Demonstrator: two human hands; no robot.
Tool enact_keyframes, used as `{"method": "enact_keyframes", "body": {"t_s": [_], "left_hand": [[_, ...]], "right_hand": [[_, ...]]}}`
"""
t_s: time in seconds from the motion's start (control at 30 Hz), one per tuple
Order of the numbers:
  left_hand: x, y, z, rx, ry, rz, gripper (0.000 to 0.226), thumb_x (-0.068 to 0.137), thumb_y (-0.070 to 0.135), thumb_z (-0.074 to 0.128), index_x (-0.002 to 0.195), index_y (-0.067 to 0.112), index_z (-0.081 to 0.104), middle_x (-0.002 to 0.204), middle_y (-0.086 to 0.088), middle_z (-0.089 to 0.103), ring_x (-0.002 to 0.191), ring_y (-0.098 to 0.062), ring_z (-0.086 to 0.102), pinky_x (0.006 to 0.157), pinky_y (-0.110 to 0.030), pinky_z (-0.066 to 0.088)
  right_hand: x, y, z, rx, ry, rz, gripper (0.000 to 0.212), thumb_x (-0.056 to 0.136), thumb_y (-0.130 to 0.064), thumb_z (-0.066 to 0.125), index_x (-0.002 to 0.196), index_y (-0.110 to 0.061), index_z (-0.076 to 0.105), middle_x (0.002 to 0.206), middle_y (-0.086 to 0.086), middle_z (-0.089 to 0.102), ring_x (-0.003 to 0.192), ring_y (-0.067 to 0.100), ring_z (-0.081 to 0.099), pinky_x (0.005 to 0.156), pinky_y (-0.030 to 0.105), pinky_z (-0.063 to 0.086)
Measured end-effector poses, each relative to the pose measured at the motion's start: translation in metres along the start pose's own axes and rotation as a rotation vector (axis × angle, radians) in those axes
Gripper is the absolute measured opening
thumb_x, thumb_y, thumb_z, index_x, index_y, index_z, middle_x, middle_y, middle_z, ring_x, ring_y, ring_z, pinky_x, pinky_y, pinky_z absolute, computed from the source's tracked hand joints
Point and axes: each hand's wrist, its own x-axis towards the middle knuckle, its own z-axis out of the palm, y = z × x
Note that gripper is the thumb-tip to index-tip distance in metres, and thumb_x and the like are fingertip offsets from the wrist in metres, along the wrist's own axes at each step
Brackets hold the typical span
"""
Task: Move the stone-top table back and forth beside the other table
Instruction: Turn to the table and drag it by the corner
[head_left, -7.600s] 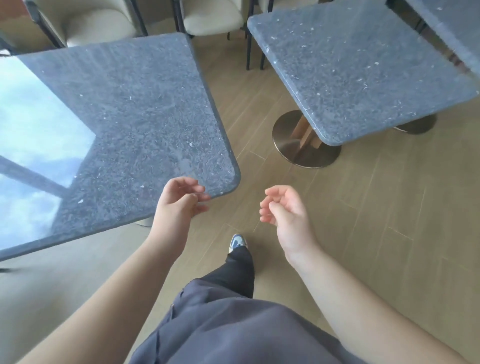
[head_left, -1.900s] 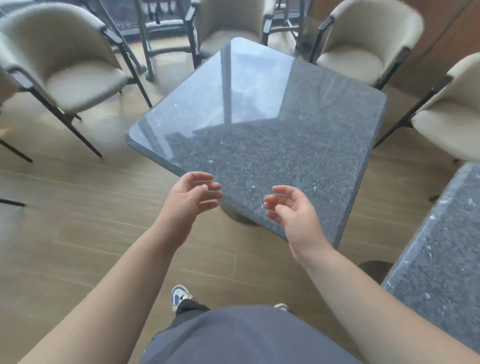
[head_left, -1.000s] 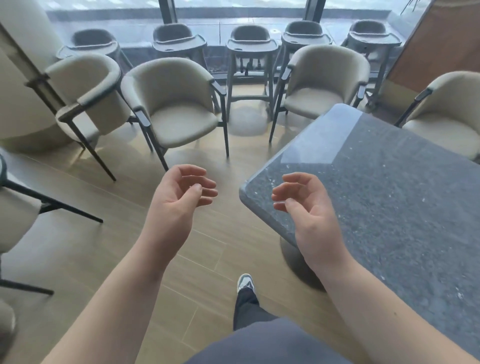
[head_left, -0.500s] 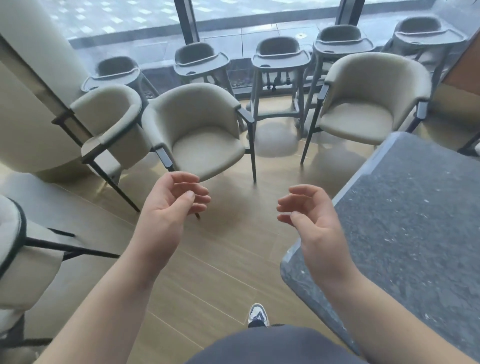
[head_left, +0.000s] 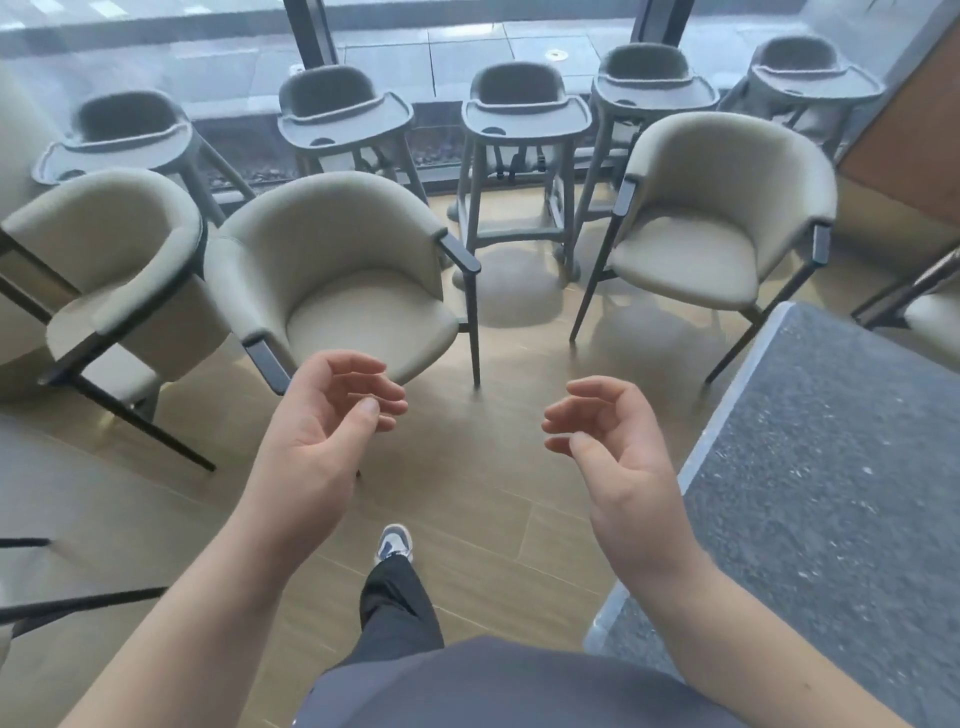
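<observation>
A dark speckled stone-top table (head_left: 831, 467) fills the right side of the head view, its left edge running down past my right forearm. My left hand (head_left: 317, 441) hovers over the wooden floor left of centre, fingers loosely curled, holding nothing. My right hand (head_left: 618, 457) hangs just left of the table's edge, fingers loosely curled and empty; I cannot tell whether the wrist touches the edge. No second table is in view.
Beige armchairs stand ahead: one at centre left (head_left: 337, 291), one at the left (head_left: 104, 270), one at the right (head_left: 722, 218). Several grey high chairs (head_left: 524, 119) line the window behind. My foot (head_left: 393, 543) is on the wooden floor.
The view has swung left, so the stone table has slid toward the right edge and the chairs have come closer. Both hands stay raised, loosely curled and empty.
</observation>
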Motion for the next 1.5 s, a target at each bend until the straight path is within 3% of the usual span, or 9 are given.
{"method": "enact_keyframes", "body": {"t_s": [0.33, 0.6, 0.77, 0.9, 1.1, 1.27, 1.5], "left_hand": [[0.221, -0.016, -0.019, -0.117, -0.223, -0.014, 0.024, 0.09, 0.011, 0.048, 0.111, 0.015, 0.058, 0.09, 0.004, 0.071, 0.089, -0.017, 0.07, 0.084, -0.032, 0.057], [0.34, -0.02, 0.025, -0.159, -0.42, -0.06, 0.027, 0.088, 0.007, 0.047, 0.112, 0.01, 0.059, 0.09, 0.0, 0.07, 0.088, -0.021, 0.07, 0.084, -0.038, 0.059], [0.385, -0.031, 0.093, -0.148, -0.601, -0.112, 0.025, 0.087, 0.008, 0.049, 0.109, 0.013, 0.06, 0.09, 0.0, 0.07, 0.09, -0.024, 0.07, 0.083, -0.04, 0.057], [0.438, -0.029, 0.159, -0.08, -0.684, -0.064, 0.024, 0.088, 0.011, 0.05, 0.107, 0.02, 0.062, 0.092, 0.0, 0.072, 0.092, -0.024, 0.071, 0.084, -0.036, 0.056], [0.505, -0.004, 0.279, -0.117, -0.714, -0.043, 0.024, 0.087, 0.007, 0.049, 0.108, 0.01, 0.06, 0.088, 0.002, 0.07, 0.088, -0.022, 0.07, 0.084, -0.036, 0.059], [0.536, 0.005, 0.376, -0.117, -0.786, -0.022, 0.027, 0.098, -0.013, 0.042, 0.113, 0.003, 0.057, 0.088, 0.0, 0.069, 0.087, -0.021, 0.07, 0.086, -0.04, 0.058], [0.585, 0.002, 0.473, -0.146, -0.913, -0.06, 0.026, 0.088, 0.007, 0.048, 0.112, 0.007, 0.059, 0.089, 0.001, 0.07, 0.09, -0.024, 0.07, 0.084, -0.037, 0.058]], "right_hand": [[0.164, 0.004, 0.089, 0.01, 0.22, -0.026, 0.039, 0.094, 0.02, 0.038, 0.116, -0.008, 0.054, 0.099, 0.008, 0.063, 0.097, 0.017, 0.063, 0.087, 0.034, 0.055], [0.249, 0.001, 0.081, 0.023, 0.434, -0.06, 0.038, 0.093, 0.015, 0.04, 0.116, -0.012, 0.055, 0.096, 0.003, 0.065, 0.096, 0.02, 0.063, 0.087, 0.034, 0.055], [0.293, 0.001, 0.038, 0.027, 0.539, -0.054, 0.034, 0.085, -0.001, 0.043, 0.113, -0.017, 0.056, 0.094, 0.0, 0.068, 0.093, 0.019, 0.064, 0.088, 0.034, 0.055], [0.337, -0.001, -0.022, 0.023, 0.579, -0.105, 0.033, 0.087, 0.001, 0.042, 0.112, -0.015, 0.057, 0.092, -0.001, 0.068, 0.093, 0.021, 0.064, 0.088, 0.033, 0.054], [0.411, -0.018, -0.131, 0.087, 0.655, -0.145, 0.032, 0.085, 0.003, 0.043, 0.109, -0.013, 0.057, 0.089, -0.003, 0.067, 0.09, 0.018, 0.065, 0.086, 0.034, 0.056], [0.457, -0.032, -0.2, 0.06, 0.689, -0.141, 0.035, 0.091, 0.015, 0.039, 0.11, -0.01, 0.055, 0.091, 0.002, 0.065, 0.09, 0.018, 0.063, 0.087, 0.038, 0.054], [0.499, -0.036, -0.262, 0.066, 0.811, -0.124, 0.033, 0.084, -0.001, 0.042, 0.112, -0.009, 0.056, 0.094, 0.006, 0.065, 0.092, 0.019, 0.064, 0.089, 0.035, 0.054]]}}
